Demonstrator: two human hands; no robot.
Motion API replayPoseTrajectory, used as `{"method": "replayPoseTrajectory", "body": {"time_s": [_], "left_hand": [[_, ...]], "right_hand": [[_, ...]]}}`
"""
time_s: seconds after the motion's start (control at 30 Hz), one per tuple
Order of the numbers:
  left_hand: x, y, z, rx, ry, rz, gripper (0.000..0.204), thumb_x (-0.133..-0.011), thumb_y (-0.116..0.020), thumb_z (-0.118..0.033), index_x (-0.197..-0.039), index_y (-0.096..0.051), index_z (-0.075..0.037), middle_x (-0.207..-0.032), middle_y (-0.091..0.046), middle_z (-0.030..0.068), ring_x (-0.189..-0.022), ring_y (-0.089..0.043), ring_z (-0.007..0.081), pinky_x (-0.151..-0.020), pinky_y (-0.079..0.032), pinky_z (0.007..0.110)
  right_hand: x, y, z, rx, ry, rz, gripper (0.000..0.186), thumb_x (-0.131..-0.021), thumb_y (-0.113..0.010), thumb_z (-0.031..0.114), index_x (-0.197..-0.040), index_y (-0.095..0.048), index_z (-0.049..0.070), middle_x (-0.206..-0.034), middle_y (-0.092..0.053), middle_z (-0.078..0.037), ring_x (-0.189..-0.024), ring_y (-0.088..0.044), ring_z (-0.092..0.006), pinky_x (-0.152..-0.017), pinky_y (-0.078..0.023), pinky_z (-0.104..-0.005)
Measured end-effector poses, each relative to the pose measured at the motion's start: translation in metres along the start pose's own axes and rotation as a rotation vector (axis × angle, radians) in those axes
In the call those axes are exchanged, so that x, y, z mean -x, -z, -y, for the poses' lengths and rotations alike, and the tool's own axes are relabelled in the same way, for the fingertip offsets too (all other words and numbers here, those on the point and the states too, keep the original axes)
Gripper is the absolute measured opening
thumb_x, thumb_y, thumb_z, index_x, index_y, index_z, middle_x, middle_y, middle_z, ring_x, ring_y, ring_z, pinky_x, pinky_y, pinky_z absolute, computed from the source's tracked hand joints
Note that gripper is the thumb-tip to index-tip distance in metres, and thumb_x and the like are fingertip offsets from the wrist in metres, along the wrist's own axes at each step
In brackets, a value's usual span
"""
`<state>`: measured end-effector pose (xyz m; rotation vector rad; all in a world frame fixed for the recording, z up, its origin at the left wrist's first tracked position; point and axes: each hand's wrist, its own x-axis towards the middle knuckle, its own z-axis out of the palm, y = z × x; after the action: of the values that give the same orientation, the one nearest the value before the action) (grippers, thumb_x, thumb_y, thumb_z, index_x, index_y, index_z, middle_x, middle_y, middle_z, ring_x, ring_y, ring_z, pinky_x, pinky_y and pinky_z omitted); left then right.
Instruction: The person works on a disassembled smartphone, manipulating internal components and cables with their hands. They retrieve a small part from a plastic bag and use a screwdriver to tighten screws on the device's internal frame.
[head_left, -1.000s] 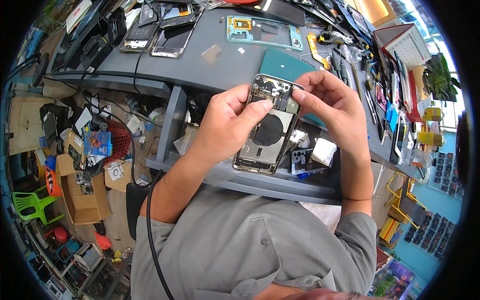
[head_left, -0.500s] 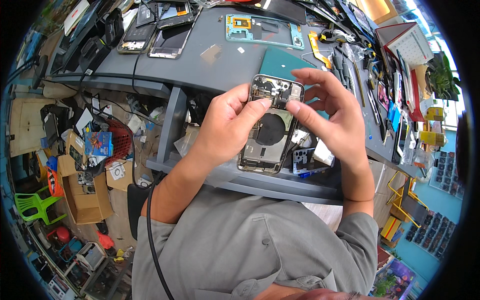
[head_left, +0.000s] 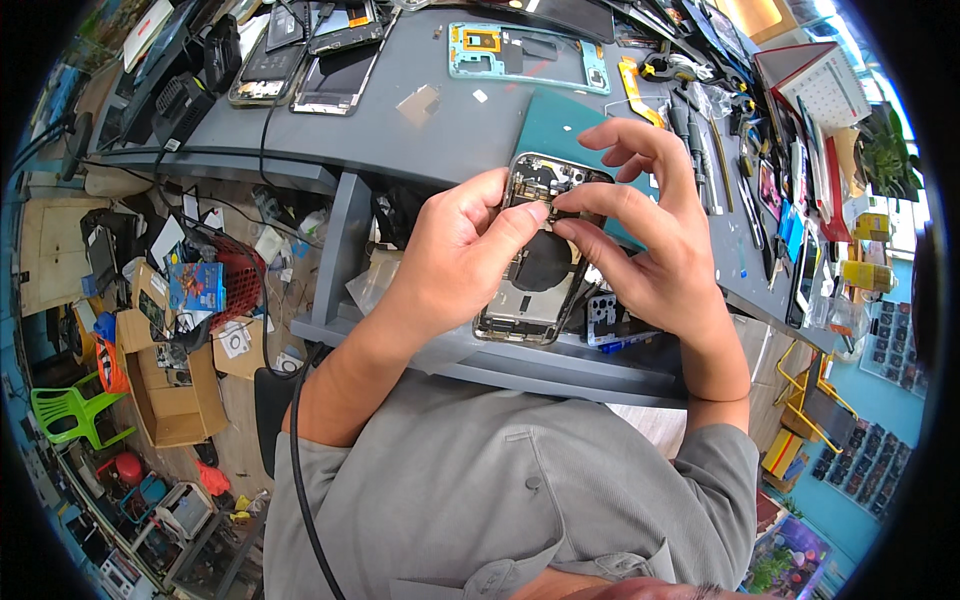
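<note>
My left hand (head_left: 455, 255) grips the opened phone (head_left: 530, 300) by its left side, thumb resting on the internal parts near the upper middle. Its exposed inside shows small boards along the top, a dark round pad and a metal plate below. My right hand (head_left: 655, 235) arches over the upper right of the phone, thumb and index fingertips close together at the parts beside my left thumb, other fingers curled loosely above. Whatever they pinch is too small to make out. A teal mat (head_left: 540, 120) lies behind the phone on the grey desk (head_left: 400, 140).
A teal phone frame (head_left: 520, 55), other opened phones (head_left: 330, 75), an orange flex cable (head_left: 640, 100) and tools (head_left: 690, 130) crowd the desk. An open drawer (head_left: 420, 350) with parts sits below my hands. A cardboard box (head_left: 175, 400) and green chair (head_left: 75, 410) stand left on the floor.
My right hand has left the phone's upper right edge; its index finger has come down and inward beside my thumb, onto the parts near my left thumb. My left hand's grip is much the same.
</note>
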<state>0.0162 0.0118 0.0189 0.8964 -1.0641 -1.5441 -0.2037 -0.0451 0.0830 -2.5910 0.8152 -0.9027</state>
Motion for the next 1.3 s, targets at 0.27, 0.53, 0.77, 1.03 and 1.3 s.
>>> {"method": "replayPoseTrajectory", "body": {"time_s": [0.27,0.53,0.77,1.03,1.3], "left_hand": [[0.001,0.0,0.0,0.064,-0.018,0.052,0.029,-0.113,-0.066,-0.009,-0.138,-0.071,0.006,-0.124,-0.079,0.006,-0.113,-0.071,0.009,-0.101,-0.058,0.03],[0.001,-0.001,0.001,0.071,-0.067,0.047,0.029,-0.114,-0.067,-0.01,-0.137,-0.071,0.007,-0.127,-0.079,0.0069,-0.115,-0.071,0.0099,-0.103,-0.058,0.031],[0.002,0.0,0.004,0.039,-0.084,0.042,0.029,-0.116,-0.069,-0.015,-0.135,-0.072,0.006,-0.124,-0.079,0.0054,-0.111,-0.07,0.0082,-0.1,-0.057,0.029],[0.002,-0.003,0.002,0.031,-0.054,0.005,0.027,-0.116,-0.072,-0.018,-0.132,-0.075,0.003,-0.119,-0.08,0.0028,-0.107,-0.069,0.0057,-0.096,-0.058,0.027],[0.002,-0.002,0.003,-0.028,-0.077,-0.006,0.028,-0.114,-0.075,-0.02,-0.129,-0.076,0.003,-0.117,-0.081,0.001,-0.106,-0.068,0.005,-0.097,-0.057,0.026]], "right_hand": [[0.001,0.001,-0.004,-0.107,-0.037,0.014,0.029,-0.082,-0.096,0.009,-0.107,-0.081,0.01,-0.142,-0.065,-0.018,-0.117,-0.064,-0.0304,-0.091,-0.054,-0.0408],[0.001,0.001,-0.009,-0.157,-0.001,-0.001,0.031,-0.081,-0.097,0.009,-0.107,-0.08,0.012,-0.143,-0.064,-0.018,-0.118,-0.064,-0.0303,-0.089,-0.054,-0.0415],[0.002,0.0,-0.011,-0.157,0.029,-0.01,0.031,-0.08,-0.099,0.014,-0.107,-0.082,0.013,-0.144,-0.065,-0.02,-0.125,-0.064,-0.0325,-0.095,-0.054,-0.0436],[0.002,0.0,-0.012,-0.176,0.043,-0.005,0.03,-0.081,-0.099,0.014,-0.106,-0.083,0.013,-0.144,-0.065,-0.02,-0.127,-0.064,-0.0329,-0.096,-0.054,-0.0437],[0.001,-0.001,-0.013,-0.193,0.045,0.001,0.031,-0.081,-0.099,0.015,-0.107,-0.083,0.013,-0.145,-0.064,-0.02,-0.122,-0.064,-0.0315,-0.096,-0.054,-0.0435]]}}
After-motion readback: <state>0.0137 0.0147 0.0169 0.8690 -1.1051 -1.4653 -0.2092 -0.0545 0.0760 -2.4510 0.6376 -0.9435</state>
